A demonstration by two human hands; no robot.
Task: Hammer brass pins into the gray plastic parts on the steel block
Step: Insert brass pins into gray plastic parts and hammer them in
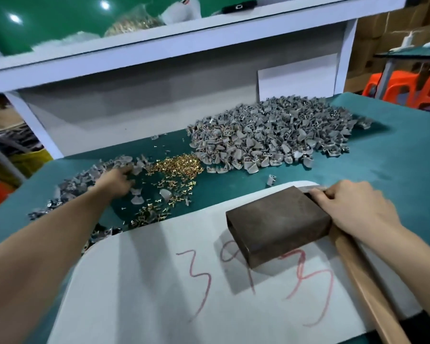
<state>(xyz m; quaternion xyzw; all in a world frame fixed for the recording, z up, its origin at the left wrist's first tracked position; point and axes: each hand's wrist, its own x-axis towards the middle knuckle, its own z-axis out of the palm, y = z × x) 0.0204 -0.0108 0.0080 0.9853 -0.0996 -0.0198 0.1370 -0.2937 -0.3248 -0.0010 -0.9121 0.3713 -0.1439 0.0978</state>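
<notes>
Block and hammer at the desk's front right

Head view. One steel block (278, 219), dark, smooth, rectangular, lying on one white sheet (159, 281) scrawled in red, toward the front right of the green desk (395, 157). One wooden-handled hammer (368, 289) just beside its right edge, right hand (350, 209) clenched round it near the head. Left hand (114, 181) sunk into the smaller heap of gray plastic parts (85, 184) by the left edge; grasp too blurred to tell. Larger heap (271, 137) toward the far right. One glinting pile of brass pins (174, 167) between, beyond counting.

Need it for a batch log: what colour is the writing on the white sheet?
Red writing on the white sheet; head view shows it.
</notes>
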